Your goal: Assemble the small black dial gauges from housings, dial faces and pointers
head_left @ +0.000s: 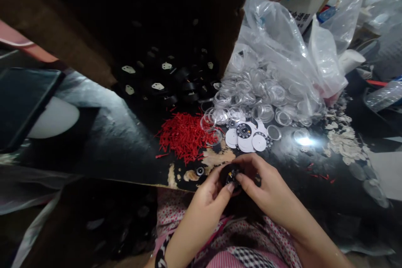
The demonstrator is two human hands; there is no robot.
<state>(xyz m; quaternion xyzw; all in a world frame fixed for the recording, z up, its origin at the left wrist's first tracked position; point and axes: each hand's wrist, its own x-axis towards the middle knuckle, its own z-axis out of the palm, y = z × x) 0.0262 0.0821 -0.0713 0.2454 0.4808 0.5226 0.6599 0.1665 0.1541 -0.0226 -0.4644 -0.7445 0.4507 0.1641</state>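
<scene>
My left hand [216, 190] and my right hand [256, 178] are both closed around a small black round dial housing [231, 176] at the table's front edge. Both thumbs press on its face, where a yellow mark shows; the fingers cover much of it. A small round dark piece with a pale rim [200, 171] lies left of my left hand. Just beyond my hands are white round discs [246, 144], one black printed dial [244, 130] among them. A heap of small red pointers [184, 137] lies to their left.
Clear plastic round covers [264, 111] are heaped behind the discs, under a clear plastic bag [276, 29]. A large dark box [232, 50] holds black parts at the back. Flat beige pieces [342, 138] lie right, and a dark-screened device [28, 104] stands left.
</scene>
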